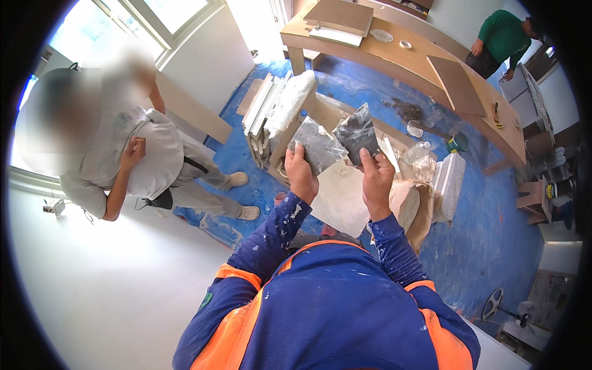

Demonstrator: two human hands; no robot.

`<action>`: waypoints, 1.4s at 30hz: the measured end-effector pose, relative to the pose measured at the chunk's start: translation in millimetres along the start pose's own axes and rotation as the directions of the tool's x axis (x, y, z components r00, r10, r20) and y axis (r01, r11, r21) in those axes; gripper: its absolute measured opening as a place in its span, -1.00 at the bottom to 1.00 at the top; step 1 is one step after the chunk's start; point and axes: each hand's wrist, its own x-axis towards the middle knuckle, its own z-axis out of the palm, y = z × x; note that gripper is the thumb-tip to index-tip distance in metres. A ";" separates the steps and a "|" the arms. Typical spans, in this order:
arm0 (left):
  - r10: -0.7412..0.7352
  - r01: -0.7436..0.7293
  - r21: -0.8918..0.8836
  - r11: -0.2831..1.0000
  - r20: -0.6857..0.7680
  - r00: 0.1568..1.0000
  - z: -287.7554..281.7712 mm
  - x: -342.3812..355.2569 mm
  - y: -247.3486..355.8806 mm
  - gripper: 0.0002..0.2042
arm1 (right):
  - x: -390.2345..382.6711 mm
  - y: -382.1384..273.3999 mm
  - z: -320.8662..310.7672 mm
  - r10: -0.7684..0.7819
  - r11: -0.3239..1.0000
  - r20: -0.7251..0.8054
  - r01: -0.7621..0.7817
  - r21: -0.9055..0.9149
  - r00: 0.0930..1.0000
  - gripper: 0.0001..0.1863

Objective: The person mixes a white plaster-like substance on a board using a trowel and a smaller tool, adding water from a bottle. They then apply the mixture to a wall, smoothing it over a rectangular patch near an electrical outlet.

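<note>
My left hand (300, 176) grips the lower edge of a grey flat plate (316, 147) smeared with white, its thumb lying on the face. In my right hand (377, 180) is a darker flat plate (356, 133) with a jagged-looking upper edge, pinched under the thumb. The two plates are tilted up side by side, a small gap between their near corners. Whether they are scraper blades or broken pieces I cannot tell. Below and between my hands lies a pale off-white sheet or surface (340, 200). An opened brown paper bag (422, 223) with pale contents stands beside my right forearm.
A person in grey (154, 148) stands close on my left; another in green (502, 37) is at the far right. Ahead are stacked white boards (266, 102), a wrapped white bundle (291, 102), a plastic bottle (418, 152) and a long wooden table (394, 58). Blue sheeting (481, 228) covers the floor.
</note>
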 end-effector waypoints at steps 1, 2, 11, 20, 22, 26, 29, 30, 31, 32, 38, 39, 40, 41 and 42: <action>0.023 -0.023 -0.013 1.000 0.021 1.000 1.1 0.9 -1.1 -0.73 | -0.3 -0.4 2.2 -0.028 0.999 0.013 0.028 -0.021 1.000 -0.86; 0.054 -0.053 -0.024 0.998 0.036 0.998 -2.2 2.7 -0.6 -0.75 | -2.2 1.8 6.6 -0.051 0.998 0.032 0.052 -0.034 0.998 -0.86; 0.047 -0.046 -0.019 0.999 0.042 0.998 -10.9 2.1 1.3 -0.73 | -19.1 -8.0 15.8 -0.033 0.896 0.242 0.136 -0.422 0.970 -0.66; 0.120 -0.114 -0.114 0.987 0.044 0.992 -21.9 1.2 27.7 -0.72 | -31.3 -0.9 -28.5 -0.008 0.579 0.452 0.373 -0.725 0.892 -0.67; 0.117 -0.112 -0.103 0.988 0.045 0.992 -27.1 2.3 33.4 -0.72 | -34.2 2.1 -46.1 0.040 0.678 0.304 0.198 -0.708 0.952 -0.67; 0.117 -0.118 -0.065 0.991 -0.014 0.993 -29.3 4.2 39.1 -0.71 | -36.3 8.9 -83.3 -0.028 0.755 0.186 0.142 -0.639 0.982 -0.71; 0.116 -0.113 -0.099 0.989 0.019 0.993 -31.1 -6.4 54.3 -0.73 | -41.6 -35.0 -58.1 0.007 0.762 0.084 0.049 -0.646 0.996 -0.75; 0.133 -0.129 -0.100 0.987 0.034 0.991 -25.5 -13.2 63.7 -0.72 | -40.7 -35.2 -56.1 -0.052 0.793 0.123 0.115 -0.598 0.991 -0.78; 0.161 -0.156 -0.099 0.983 0.036 0.986 -26.1 -17.2 73.3 -0.72 | -40.2 -31.6 -52.1 -0.034 0.871 0.079 0.068 -0.486 0.996 -0.82; 0.166 -0.164 -0.045 0.985 0.037 0.986 -39.3 -17.8 83.2 -0.71 | -44.8 -56.7 -37.2 0.029 0.865 0.160 0.056 -0.499 0.987 -0.87; 0.163 -0.164 -0.036 0.986 -0.023 0.986 -70.9 -14.0 116.3 -0.74 | -43.4 -63.9 -18.8 0.290 0.923 0.445 -0.125 -0.364 0.847 -0.69; 0.169 -0.171 -0.048 0.984 -0.027 0.985 -80.3 -12.2 118.6 -0.75 | -44.0 -53.5 -14.7 0.305 0.923 0.484 -0.131 -0.361 0.820 -0.69; 0.170 -0.171 -0.053 0.984 -0.032 0.985 -90.1 -10.4 120.8 -0.77 | -49.3 -36.6 -9.9 0.318 0.924 0.523 -0.134 -0.358 0.791 -0.69; 0.173 -0.175 -0.053 0.983 -0.035 0.984 -92.5 -7.3 121.2 -0.78 | -56.3 -16.0 -4.3 0.392 0.891 0.544 -0.158 -0.426 0.742 -0.70; 0.177 -0.179 -0.057 0.982 -0.036 0.984 -93.1 -9.6 119.4 -0.79 | -60.9 -3.6 0.4 0.487 0.838 0.595 -0.151 -0.525 0.639 -0.71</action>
